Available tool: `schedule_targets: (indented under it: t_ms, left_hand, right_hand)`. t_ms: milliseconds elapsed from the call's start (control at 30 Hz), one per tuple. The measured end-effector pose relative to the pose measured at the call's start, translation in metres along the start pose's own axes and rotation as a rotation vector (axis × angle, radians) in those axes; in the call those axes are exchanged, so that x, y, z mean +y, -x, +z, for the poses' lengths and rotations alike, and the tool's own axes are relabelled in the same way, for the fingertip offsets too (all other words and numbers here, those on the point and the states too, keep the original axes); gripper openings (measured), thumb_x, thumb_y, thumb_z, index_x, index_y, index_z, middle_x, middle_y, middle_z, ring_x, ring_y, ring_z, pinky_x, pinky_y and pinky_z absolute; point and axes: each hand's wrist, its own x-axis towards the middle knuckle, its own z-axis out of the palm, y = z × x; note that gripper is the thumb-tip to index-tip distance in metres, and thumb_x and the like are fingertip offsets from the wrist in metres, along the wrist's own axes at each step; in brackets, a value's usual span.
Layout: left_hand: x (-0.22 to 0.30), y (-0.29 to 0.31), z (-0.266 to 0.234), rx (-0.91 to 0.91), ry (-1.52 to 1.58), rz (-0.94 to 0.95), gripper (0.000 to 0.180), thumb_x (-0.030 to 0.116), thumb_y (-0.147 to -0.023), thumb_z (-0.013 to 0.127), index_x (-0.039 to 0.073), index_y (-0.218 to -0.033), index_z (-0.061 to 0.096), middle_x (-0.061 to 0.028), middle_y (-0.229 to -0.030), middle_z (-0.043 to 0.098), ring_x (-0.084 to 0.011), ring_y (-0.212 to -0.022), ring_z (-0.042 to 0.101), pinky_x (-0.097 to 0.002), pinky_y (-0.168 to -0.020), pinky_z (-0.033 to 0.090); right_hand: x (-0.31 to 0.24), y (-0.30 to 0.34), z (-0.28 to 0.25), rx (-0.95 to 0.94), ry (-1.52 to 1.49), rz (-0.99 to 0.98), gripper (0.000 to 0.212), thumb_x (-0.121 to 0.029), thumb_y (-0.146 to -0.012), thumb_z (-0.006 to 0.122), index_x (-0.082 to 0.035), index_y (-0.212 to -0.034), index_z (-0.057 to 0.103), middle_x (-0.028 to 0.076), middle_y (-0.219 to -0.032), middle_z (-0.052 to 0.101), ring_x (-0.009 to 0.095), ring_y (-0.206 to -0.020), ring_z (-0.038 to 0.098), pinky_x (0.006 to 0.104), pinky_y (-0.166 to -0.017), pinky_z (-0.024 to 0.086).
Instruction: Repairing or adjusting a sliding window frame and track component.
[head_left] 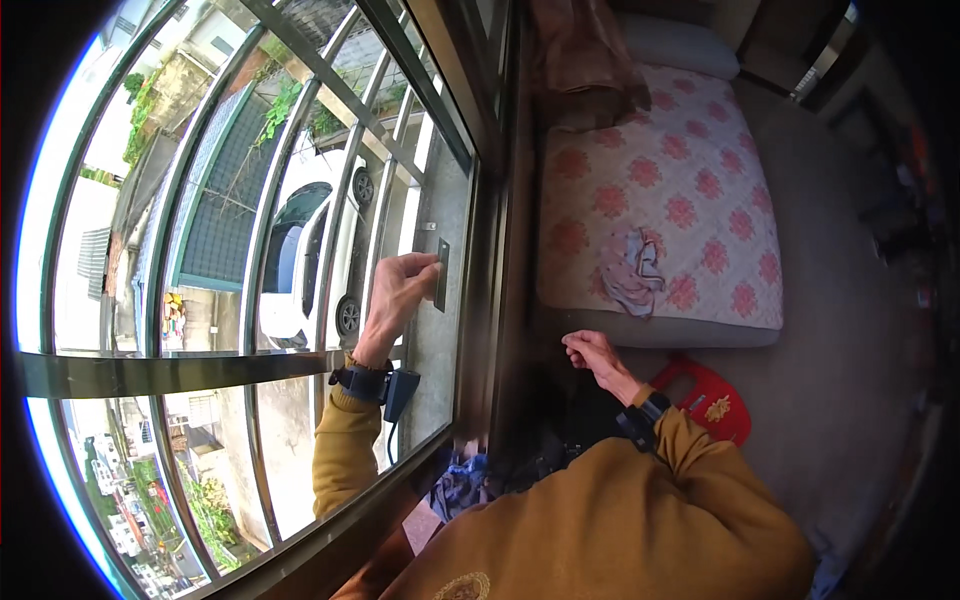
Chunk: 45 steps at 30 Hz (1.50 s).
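Observation:
My left hand (398,290) reaches out through the window opening, in front of the metal bars. Its thumb and fingers are pinched at the edge of a thin, dark green flat strip (442,278), above the grey outer ledge (432,345). What kind of strip it is, I cannot tell. On the room side of the window frame (482,330), my right hand (597,362) is held in the air with its fingers curled together. Whatever is inside those fingers, if anything, is hidden. Both wrists carry dark strapped devices.
Window bars (262,215) and a dark crossbar (180,372) stand to the left, with a white car (325,240) below outside. A flower-patterned bed (690,180) holds a crumpled cloth (632,272). A red plastic chair (722,400) is beside my right forearm. A curtain (585,60) hangs by the bed.

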Motion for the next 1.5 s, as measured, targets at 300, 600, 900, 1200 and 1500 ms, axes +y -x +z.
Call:
schedule_targets:
  t_ms: [300,600,900,1200,1500]
  left_hand:
    - [0.057,0.015,-0.027,0.106,0.133,0.136,0.024,0.013,-0.088,0.066,-0.007,-0.100,0.065,-0.0075,-0.076,0.067,-0.0090,-0.064,0.060,-0.0226,-0.059,0.049]
    - [-0.013,0.019,0.008,-0.060,0.042,-0.086,0.037,0.020,-0.086,0.064,-0.014,-0.102,0.062,-0.0066,-0.073,0.063,-0.0112,-0.064,0.056,-0.0242,-0.059,0.045]
    - [0.055,0.018,-0.016,0.014,0.078,0.060,0.029,0.016,-0.088,0.066,-0.009,-0.102,0.064,-0.0071,-0.076,0.066,-0.0101,-0.063,0.060,-0.0223,-0.059,0.050]
    - [0.021,0.022,-0.008,0.065,0.064,-0.046,0.033,0.019,-0.087,0.068,-0.010,-0.103,0.063,-0.0075,-0.079,0.065,-0.0106,-0.064,0.059,-0.0230,-0.061,0.049]
    - [0.033,0.028,-0.007,-0.019,0.044,-0.054,0.029,0.016,-0.089,0.065,-0.010,-0.103,0.063,-0.0084,-0.076,0.066,-0.0119,-0.065,0.062,-0.0251,-0.059,0.051]
  right_hand:
    - [0.005,-0.003,-0.010,0.025,-0.022,-0.023,0.015,-0.022,-0.088,0.064,-0.008,-0.090,0.063,-0.003,-0.071,0.058,0.005,-0.060,0.053,0.0204,-0.054,0.045]
    - [0.001,-0.002,-0.003,0.010,-0.024,-0.005,0.014,-0.022,-0.087,0.064,-0.008,-0.089,0.063,-0.003,-0.072,0.058,0.005,-0.060,0.054,0.0198,-0.055,0.046]
    - [0.006,-0.002,-0.012,0.006,-0.010,0.004,0.012,-0.023,-0.088,0.063,-0.012,-0.090,0.063,-0.006,-0.073,0.057,0.004,-0.062,0.053,0.0204,-0.059,0.045]
    - [0.001,-0.008,-0.009,0.011,-0.048,-0.017,0.013,-0.022,-0.087,0.064,-0.009,-0.088,0.063,-0.003,-0.071,0.057,0.006,-0.059,0.053,0.0207,-0.054,0.045]
    - [0.006,-0.009,-0.011,-0.016,-0.041,-0.003,0.013,-0.022,-0.088,0.064,-0.010,-0.092,0.063,-0.005,-0.073,0.057,0.004,-0.063,0.053,0.0192,-0.059,0.045]
